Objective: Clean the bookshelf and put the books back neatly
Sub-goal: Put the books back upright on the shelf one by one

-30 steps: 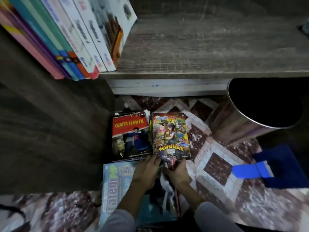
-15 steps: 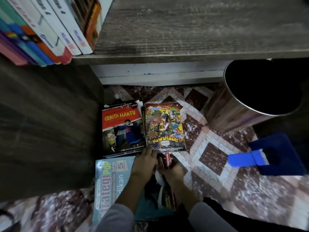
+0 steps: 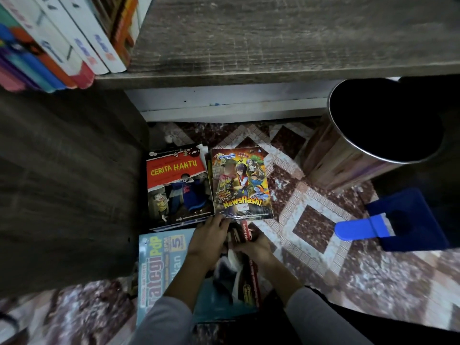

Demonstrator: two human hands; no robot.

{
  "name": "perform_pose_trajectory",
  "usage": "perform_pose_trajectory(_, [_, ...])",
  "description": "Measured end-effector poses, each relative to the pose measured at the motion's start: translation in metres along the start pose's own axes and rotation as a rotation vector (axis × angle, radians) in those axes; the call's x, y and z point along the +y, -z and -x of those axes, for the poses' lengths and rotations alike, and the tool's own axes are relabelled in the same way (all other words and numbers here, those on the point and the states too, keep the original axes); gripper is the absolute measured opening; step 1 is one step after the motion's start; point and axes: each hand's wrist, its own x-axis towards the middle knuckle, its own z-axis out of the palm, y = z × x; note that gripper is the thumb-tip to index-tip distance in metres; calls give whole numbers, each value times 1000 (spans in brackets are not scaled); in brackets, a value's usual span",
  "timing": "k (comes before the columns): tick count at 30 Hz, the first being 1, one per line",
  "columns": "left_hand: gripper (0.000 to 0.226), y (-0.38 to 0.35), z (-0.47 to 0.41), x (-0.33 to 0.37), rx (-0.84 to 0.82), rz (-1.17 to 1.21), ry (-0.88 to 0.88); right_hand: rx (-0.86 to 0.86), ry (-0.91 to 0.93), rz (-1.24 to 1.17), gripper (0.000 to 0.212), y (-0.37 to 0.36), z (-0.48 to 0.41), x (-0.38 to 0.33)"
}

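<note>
- Head view, shelf: the wooden shelf board (image 3: 273,38) spans the frame at 12 o'clock. A row of shelved books (image 3: 74,46) stands on it at 10 o'clock, spines outward and leaning.
- Head view, frame: the dark side panel (image 3: 62,183) of the bookshelf fills the 9 o'clock sector.
- Head view, floor stock: two books lie face up near centre on the tiled floor (image 3: 311,227), side by side. These are the "Cerita Hantu" book (image 3: 178,185) and, at its 3 o'clock, the "Newsflash!" book (image 3: 240,185). A pale blue "Strategi PdP" workbook (image 3: 161,267) lies flat at 6 o'clock of the first, partly under the left forearm.
- Head view, item in hand: a bundle of books (image 3: 245,231) stands on edge at 6 o'clock of the "Newsflash!" book, with one red spine showing.
- Head view, left hand (image 3: 209,241): on the bundle's 9 o'clock side, with fingers curled over its far end, gripping it.
- Head view, right hand (image 3: 254,247): on the bundle's 3 o'clock side, with fingers curled round it, gripping it.
- Head view, other items: a metal bin (image 3: 331,160) stands at 2 o'clock. A blue dustpan (image 3: 408,220) lies near it at 4 o'clock, its handle pointing to 9 o'clock.
</note>
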Motion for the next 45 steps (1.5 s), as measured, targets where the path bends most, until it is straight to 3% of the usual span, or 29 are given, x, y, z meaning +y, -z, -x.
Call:
perform_pose_trajectory(1, [72, 0, -1, 0, -5, -3, 0, -51, 40, -13, 63, 1, 4, -2])
perform_pose_trajectory(4, [75, 0, -2, 0, -20, -1, -13, -140, 113, -27, 48, 7, 10, -6])
perform_pose_trajectory(7, [72, 5, -2, -2, -19, -15, -63, -279, 43, -47, 26, 12, 20, -9])
perform_pose_trajectory(12, [68, 22, -1, -7, -60, 39, -136, -276, 54, -116, 77, 13, 28, -8])
perform_pose_trajectory(15, [81, 31, 2, -11, -145, 248, -118, -323, 86, -141, 59, 22, 38, -16])
perform_pose_trajectory(19, [95, 47, 6, -22, -293, 412, -81, -324, 137, -83, 55, 42, 50, -42])
perform_pose_trajectory(22, [99, 54, 5, -18, -289, 488, -57, -320, 194, 3, 55, 59, 55, -65])
perform_pose_trajectory(24, [98, 56, 3, -11, -230, 559, -35, -293, 221, 66, 59, 70, 59, -76])
perform_pose_trajectory(34, [91, 93, 15, 9, -97, 782, -45, -115, 438, 195, 40, 99, 117, -114])
perform_pose_trajectory(37, [72, 119, 35, 16, -30, 882, -101, 3, 527, 324, 47, 104, 148, -132])
perform_pose_trajectory(40, [59, 143, 52, 27, 60, 966, -175, 182, 639, 481, 39, 112, 184, -150])
perform_pose_trajectory(42, [73, 155, 58, 34, 104, 1007, -205, 290, 687, 572, 40, 119, 209, -161])
perform_pose_trajectory(45, [129, 174, 72, 37, 147, 1067, -124, 397, 765, 625, 35, 134, 247, -177])
